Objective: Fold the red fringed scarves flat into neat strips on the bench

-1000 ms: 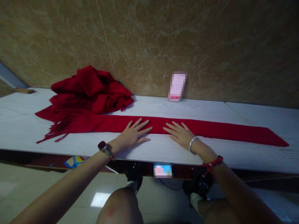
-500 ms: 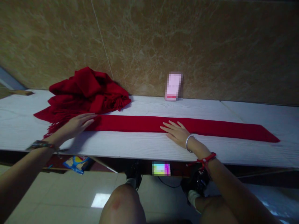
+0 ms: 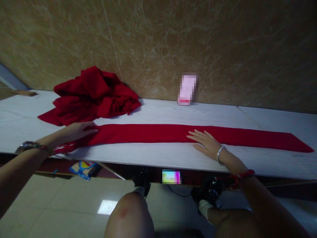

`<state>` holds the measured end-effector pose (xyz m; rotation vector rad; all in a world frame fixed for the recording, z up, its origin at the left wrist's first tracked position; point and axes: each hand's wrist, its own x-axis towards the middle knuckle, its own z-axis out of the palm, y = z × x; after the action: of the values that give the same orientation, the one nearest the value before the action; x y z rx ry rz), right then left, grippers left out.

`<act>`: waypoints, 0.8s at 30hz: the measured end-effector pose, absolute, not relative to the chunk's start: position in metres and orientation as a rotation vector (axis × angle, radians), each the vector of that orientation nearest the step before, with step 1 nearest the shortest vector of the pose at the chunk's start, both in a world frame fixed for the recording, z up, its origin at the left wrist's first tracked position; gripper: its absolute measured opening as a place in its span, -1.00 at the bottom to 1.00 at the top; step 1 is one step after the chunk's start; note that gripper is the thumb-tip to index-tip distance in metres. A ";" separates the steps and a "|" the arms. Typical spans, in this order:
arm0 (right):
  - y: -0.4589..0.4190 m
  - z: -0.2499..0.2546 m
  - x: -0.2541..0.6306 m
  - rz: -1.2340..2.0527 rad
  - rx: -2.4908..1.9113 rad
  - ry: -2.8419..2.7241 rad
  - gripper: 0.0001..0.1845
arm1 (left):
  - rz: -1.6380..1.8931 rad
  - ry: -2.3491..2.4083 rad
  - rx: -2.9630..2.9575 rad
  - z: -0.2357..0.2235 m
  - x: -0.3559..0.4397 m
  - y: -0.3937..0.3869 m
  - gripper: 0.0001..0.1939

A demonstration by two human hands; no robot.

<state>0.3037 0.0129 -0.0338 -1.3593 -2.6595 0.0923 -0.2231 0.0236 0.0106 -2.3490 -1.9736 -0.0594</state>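
Note:
A red scarf [image 3: 148, 133] lies folded into a long flat strip across the white tabletop, with a pointed right end. My left hand [image 3: 76, 131] rests at its left end, fingers stretched out and thumb apart; the fringe shows below the wrist. Flat on the strip, right of its middle, lies my right hand [image 3: 204, 142] with its fingers spread. Behind my left hand, a second heap of red fringed cloth [image 3: 96, 96] sits crumpled against the wall.
A blurred pink box-like object [image 3: 187, 90] stands against the marbled wall [image 3: 153, 39]. Below the white tabletop [image 3: 153, 153], a blue snack bag [image 3: 83, 169] and a blurred bright rectangle [image 3: 170, 177] lie on a low ledge. My knees are under the front edge.
My right hand and the folded scarf have shifted to the right. My left hand has moved slightly left, and the fringe now lies lower, nearer the table's front edge.

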 end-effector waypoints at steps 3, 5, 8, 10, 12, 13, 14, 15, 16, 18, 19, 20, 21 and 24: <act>0.010 -0.035 0.331 0.144 -1.379 -2.551 -0.57 | -0.001 -1.881 -2.552 0.012 -0.210 0.021 -0.38; 0.010 -0.036 0.339 0.149 -1.393 -2.484 -0.59 | -0.033 -1.719 -2.515 0.012 -0.198 0.020 -0.41; 0.009 -0.037 0.339 0.109 -1.388 -2.428 -0.62 | -0.012 -1.662 -2.378 0.012 -0.183 0.020 -0.53; 0.009 -0.038 0.335 0.073 -1.387 -2.409 -0.63 | 0.009 -1.751 -2.282 0.016 -0.178 0.021 -0.59; 0.009 -0.038 0.332 0.054 -1.390 -2.400 -0.63 | -0.049 -1.875 -2.249 0.024 -0.179 0.025 -0.60; 0.009 -0.038 0.332 0.052 -1.391 -2.400 -0.63 | -0.122 -1.928 -2.250 0.029 -0.181 0.027 -0.59; 0.009 -0.038 0.331 0.054 -1.393 -2.400 -0.63 | -0.209 -1.966 -2.263 0.034 -0.183 0.031 -0.56; 0.009 -0.038 0.332 0.057 -1.393 -2.399 -0.62 | -0.290 -1.994 -2.280 0.039 -0.185 0.034 -0.51; 0.009 -0.038 0.332 0.060 -1.392 -2.397 -0.63 | -0.342 -2.021 -2.300 0.043 -0.187 0.038 -0.45; 0.009 -0.039 0.333 0.062 -1.391 -2.391 -0.63 | -0.321 -2.063 -2.382 0.044 -0.190 0.045 -0.31; 0.009 -0.039 0.334 0.061 -1.392 -2.388 -0.63 | -0.263 -2.075 -2.440 0.041 -0.190 0.047 -0.25; 0.009 -0.040 0.334 0.060 -1.393 -2.386 -0.63 | -0.201 -2.079 -2.490 0.037 -0.190 0.049 -0.21; 0.009 -0.040 0.334 0.059 -1.396 -2.385 -0.63 | -0.151 -2.073 -2.526 0.031 -0.190 0.049 -0.19; 0.009 -0.039 0.333 0.059 -1.411 -2.388 -0.63 | -0.126 -2.050 -2.553 0.014 -0.191 0.045 -0.17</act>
<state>0.3327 0.0086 -0.0394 -1.4107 -2.3881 0.0586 -0.1907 0.0453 0.0140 -2.5528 -2.0496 -0.1263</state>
